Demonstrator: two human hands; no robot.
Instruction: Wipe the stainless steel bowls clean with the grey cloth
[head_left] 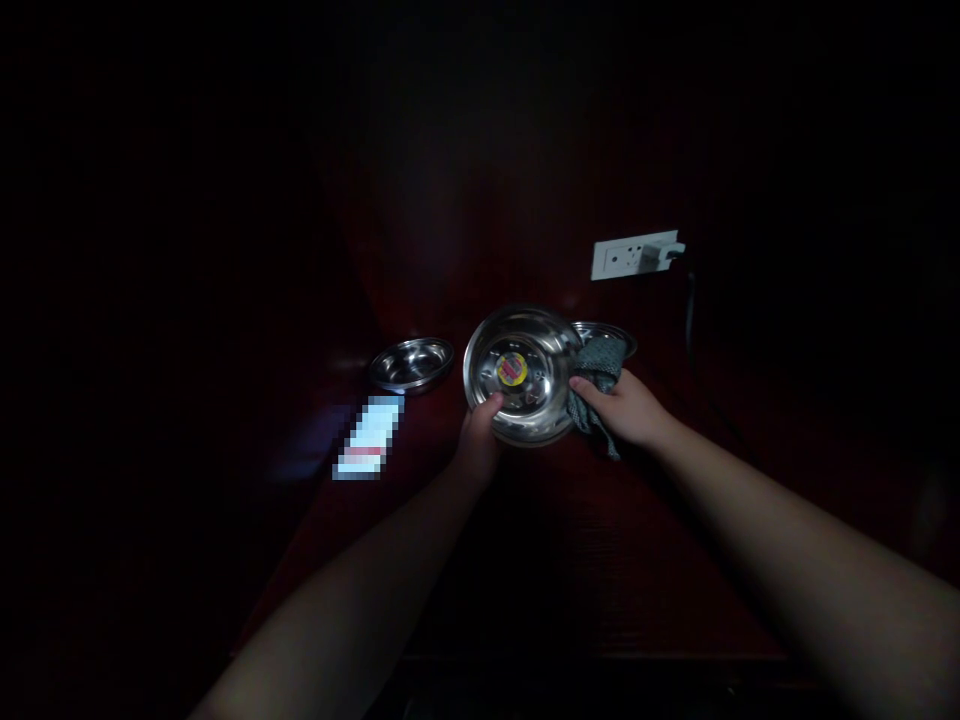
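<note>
Thumb inside at seven o'clock, the left hand gripped a tilted stainless-steel bowl over the red table, the right hand clamping a dark cloth at its three-o'clock rim, their underside fingers hidden, a steel dish beyond partly covered.

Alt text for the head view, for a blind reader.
Left hand and right hand hold a shiny metal bowl, the right with a gray cloth at its rim. Around them in dim light: a metal dish and a pixelated bright rectangle at left, a partly hidden dish behind the cloth, and a wall socket at upper right.
</note>
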